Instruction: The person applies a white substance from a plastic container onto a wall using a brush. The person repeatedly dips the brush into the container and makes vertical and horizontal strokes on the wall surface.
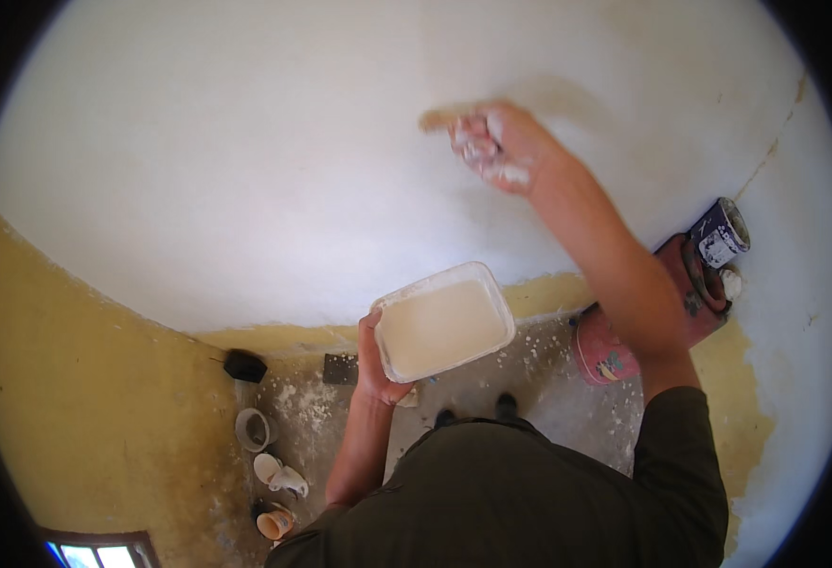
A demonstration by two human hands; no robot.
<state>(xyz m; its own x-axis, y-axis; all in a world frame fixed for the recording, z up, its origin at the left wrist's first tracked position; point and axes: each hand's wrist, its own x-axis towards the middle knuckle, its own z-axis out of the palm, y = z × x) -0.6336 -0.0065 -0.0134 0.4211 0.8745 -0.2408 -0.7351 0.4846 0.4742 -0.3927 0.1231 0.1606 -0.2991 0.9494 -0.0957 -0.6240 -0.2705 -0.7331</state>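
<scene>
My left hand (380, 369) grips the left edge of a white rectangular plastic tub (495, 302), tilted toward me. Pale cream liquid (437, 328), like thinned paint or plaster, lies in it. Up against the white-coated wall (259, 177), my right hand (501, 145) is closed around a tan, flat tool (438, 119). Blur hides whether that tool is a brush or a sponge. White smears cover the fingers and palm of this hand. The wall's lower strip (551, 292) is yellow.
At right stands a red drum (600, 348) with a dark paint can (717, 238) on top. Along the left wall are a black object (245, 365), a grey bucket (254, 429) and an orange-tan container (274, 524). White splashes mark the concrete floor (543, 376). A window (100, 554) shows bottom left.
</scene>
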